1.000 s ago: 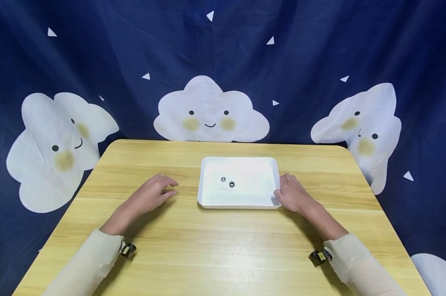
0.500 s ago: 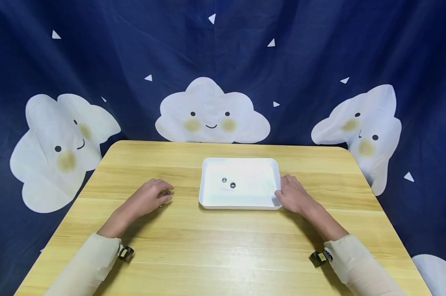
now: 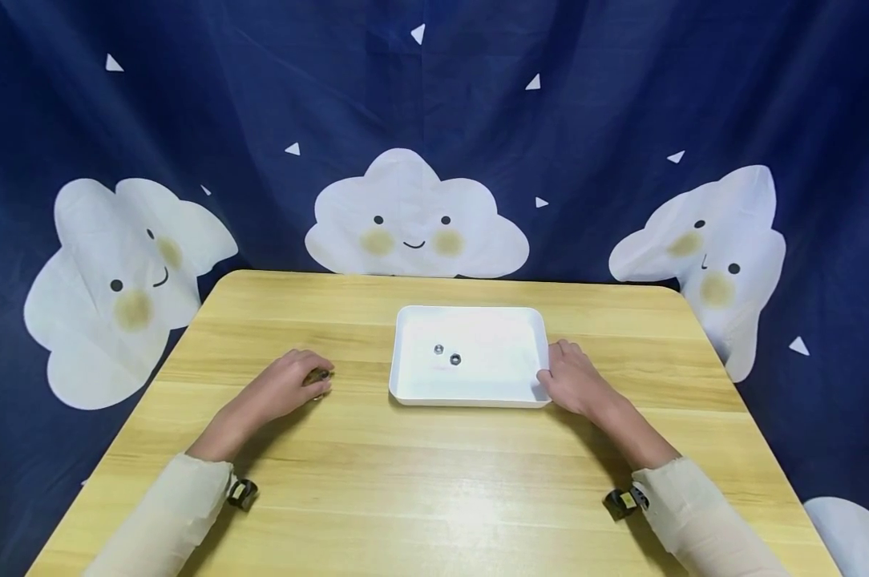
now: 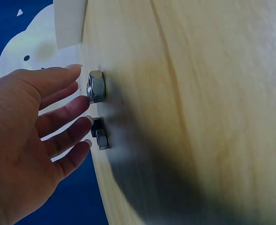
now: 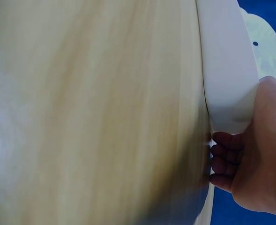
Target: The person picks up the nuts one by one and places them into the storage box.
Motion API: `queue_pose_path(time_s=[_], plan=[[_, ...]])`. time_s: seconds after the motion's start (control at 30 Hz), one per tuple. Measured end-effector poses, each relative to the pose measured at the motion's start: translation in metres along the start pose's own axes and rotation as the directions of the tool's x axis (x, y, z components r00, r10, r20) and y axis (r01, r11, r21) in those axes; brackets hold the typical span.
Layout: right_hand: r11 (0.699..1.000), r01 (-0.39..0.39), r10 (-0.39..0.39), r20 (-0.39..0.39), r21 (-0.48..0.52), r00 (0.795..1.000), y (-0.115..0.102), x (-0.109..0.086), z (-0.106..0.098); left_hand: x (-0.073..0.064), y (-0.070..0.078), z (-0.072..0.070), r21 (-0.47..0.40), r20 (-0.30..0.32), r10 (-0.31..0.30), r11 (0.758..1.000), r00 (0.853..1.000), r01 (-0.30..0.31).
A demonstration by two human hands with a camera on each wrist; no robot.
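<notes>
My left hand [image 3: 284,386] is low over the wooden table, left of the white tray [image 3: 503,353]. Its fingers are loosely bent, with the thumb apart from them. In the left wrist view, a large metal hex nut [image 4: 97,87] stands right at the fingertips, and no pinch on it shows. Beside it are a dark nut [image 4: 95,125], partly hidden by a finger, and a smaller silver nut [image 4: 102,139]. My right hand [image 3: 575,381] grips the tray's right end, thumb over the rim. Inside the tray lie a small silver nut [image 3: 438,349] and a darker nut [image 3: 455,360].
The light wooden table [image 3: 434,481] reaches back to a dark blue curtain [image 3: 434,80] printed with clouds. Each wrist wears a small black camera, on the left [image 3: 243,494] and on the right [image 3: 621,503].
My left hand has drawn back slightly to the left, and its thumb and fingers have come down around the nuts. The right hand keeps its grip on the tray.
</notes>
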State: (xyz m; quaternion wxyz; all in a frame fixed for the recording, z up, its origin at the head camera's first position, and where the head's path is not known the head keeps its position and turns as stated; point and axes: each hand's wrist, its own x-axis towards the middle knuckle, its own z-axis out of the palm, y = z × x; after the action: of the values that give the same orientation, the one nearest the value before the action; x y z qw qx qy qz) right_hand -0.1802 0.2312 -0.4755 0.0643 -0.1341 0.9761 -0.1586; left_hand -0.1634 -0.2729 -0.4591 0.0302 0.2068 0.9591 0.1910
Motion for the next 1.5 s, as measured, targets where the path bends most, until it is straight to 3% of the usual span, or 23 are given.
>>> queue_pose_path(time_s=[0.53, 0.77, 1.07, 1.37, 1.5], plan=[[1.000, -0.006, 0.006, 0.009, 0.007, 1.000, 0.001, 0.001, 0.001, 0.007, -0.005, 0.008, 0.087, 0.006, -0.002, 0.996, 1.000, 0.002], [1.000, 0.003, -0.003, 0.005, 0.006, 1.000, 0.001, 0.002, 0.002, 0.012, -0.005, 0.007, 0.146, -0.007, 0.083, 0.986, 0.997, -0.081], [1.000, 0.005, -0.005, -0.010, 0.003, 1.000, 0.001, 0.001, 0.002, 0.014, -0.004, 0.006, 0.182, -0.015, 0.125, 0.976, 0.992, -0.120], [1.000, 0.002, -0.002, -0.011, 0.018, 1.000, 0.002, 0.002, 0.002, 0.013, -0.006, 0.011, 0.284, -0.027, 0.231, 0.935, 0.973, -0.214], [1.000, -0.001, 0.001, -0.006, 0.017, 1.000, 0.002, 0.001, 0.001, 0.014, -0.006, 0.012, 0.291, -0.029, 0.249, 0.929, 0.968, -0.230]])
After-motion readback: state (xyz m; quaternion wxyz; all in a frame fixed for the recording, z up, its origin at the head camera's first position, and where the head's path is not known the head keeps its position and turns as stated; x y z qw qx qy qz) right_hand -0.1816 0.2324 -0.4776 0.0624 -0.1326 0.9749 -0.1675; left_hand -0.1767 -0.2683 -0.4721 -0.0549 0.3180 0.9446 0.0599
